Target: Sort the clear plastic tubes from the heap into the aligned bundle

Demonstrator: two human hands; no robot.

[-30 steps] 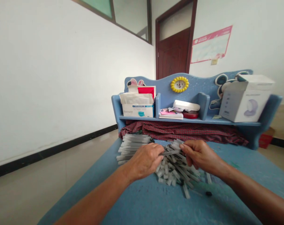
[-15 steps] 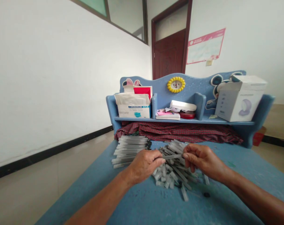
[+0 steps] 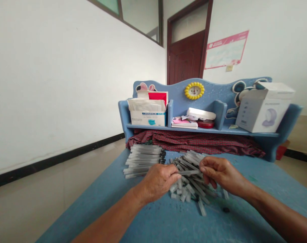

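My fingers are closed on a single plastic tube [image 3: 190, 172]: the thumb and curled fingers [image 3: 172, 174] of my left hand [image 3: 159, 182] pinch one end, and the fingers [image 3: 206, 164] of my right hand [image 3: 220, 172] pinch the other. I hold it level, just above the heap [image 3: 191, 185] of loose tubes, which lie crossed at all angles on the blue table [image 3: 148, 222].

Just left of the heap is the stack [image 3: 143, 161], its tubes laid side by side with their dark tips lined up at the end nearest the heap. So part of the batch lies in order, while a good many tubes lie loose. The stack looks like the smaller share, though I cannot count either lot. A few strays lie at the heap's near edge, and a small black bit [image 3: 226, 210] sits just beyond its right side.

Behind the heap stands the blue shelf [image 3: 201, 130], with a plaid cloth [image 3: 194, 143] bunched below it. On the shelf, a mask box [image 3: 147, 118] has a blue band of print, too small to read. The pink-headed poster [image 3: 226, 49] on the wall beyond is unreadable too.
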